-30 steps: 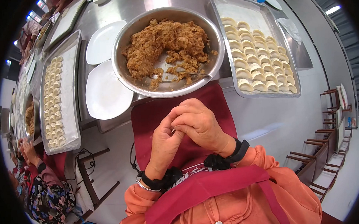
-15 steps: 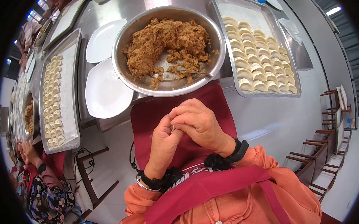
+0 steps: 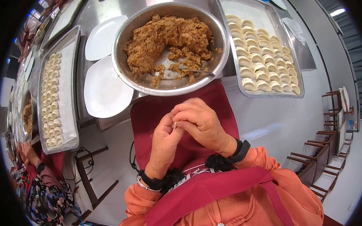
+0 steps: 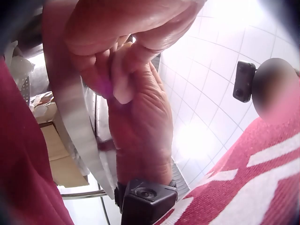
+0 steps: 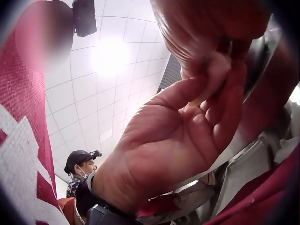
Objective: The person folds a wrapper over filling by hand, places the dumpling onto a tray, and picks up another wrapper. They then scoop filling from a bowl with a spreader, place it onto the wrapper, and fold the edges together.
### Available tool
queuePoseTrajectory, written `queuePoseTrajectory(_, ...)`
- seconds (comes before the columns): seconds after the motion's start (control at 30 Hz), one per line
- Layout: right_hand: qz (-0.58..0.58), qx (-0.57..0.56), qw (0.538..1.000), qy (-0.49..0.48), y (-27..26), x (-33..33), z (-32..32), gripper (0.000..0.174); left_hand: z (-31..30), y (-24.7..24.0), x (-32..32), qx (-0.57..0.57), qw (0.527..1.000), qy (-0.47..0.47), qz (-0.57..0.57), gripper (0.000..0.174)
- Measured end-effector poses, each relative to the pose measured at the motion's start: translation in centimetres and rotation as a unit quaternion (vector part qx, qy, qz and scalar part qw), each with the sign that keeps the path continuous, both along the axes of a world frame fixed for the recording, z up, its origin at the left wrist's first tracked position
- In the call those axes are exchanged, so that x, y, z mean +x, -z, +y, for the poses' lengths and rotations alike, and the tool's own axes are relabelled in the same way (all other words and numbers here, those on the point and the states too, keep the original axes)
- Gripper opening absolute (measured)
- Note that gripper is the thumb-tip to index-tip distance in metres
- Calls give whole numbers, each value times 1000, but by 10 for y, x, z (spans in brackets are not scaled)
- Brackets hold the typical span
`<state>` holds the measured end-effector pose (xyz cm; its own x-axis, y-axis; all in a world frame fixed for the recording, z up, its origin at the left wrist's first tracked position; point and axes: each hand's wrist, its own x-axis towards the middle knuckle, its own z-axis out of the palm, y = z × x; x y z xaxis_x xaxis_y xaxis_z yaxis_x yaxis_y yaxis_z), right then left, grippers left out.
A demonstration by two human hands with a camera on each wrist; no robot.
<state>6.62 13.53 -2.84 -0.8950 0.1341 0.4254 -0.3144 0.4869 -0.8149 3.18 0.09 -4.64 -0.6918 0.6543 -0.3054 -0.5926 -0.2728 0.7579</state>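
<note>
Both hands meet in front of the bowl. The left hand and the right hand pinch a small pale piece of dough between them, mostly covered by fingers in the head view. Seen from the left wrist, the folded dough hangs below curled fingers, with the right hand behind it. From the right wrist, the dough lies between the left hand's thumb and fingers. A steel bowl of brown filling with a utensil stands just beyond the hands.
Right of the bowl is a tray with rows of dumplings; a second dumpling tray is at the left. Two white plates lie between. Another person's hand shows at far left; chairs stand at right.
The bowl, plates and trays sit slightly higher in the head view. Both hands keep nearly the same place and hold, while a little more pale dough shows between the fingertips.
</note>
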Motion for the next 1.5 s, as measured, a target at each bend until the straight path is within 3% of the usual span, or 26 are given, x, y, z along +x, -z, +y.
queuePoseTrajectory(0.77,6,8,1000,16,2,-5,-2,14,0,-1,-5,22,999,-21,-44,37)
queuePoseTrajectory(1.13,34,-3,999,-16,3,1,3,16,-3,-11,-1,88,991,-3,-98,39)
queuePoseTrajectory(1.33,19,-15,999,23,-4,1,1,17,-4,-14,-2,144,985,17,-95,42)
queuePoseTrajectory(1.5,43,-7,999,-27,5,1,3,18,-3,-17,-2,140,985,18,-95,44)
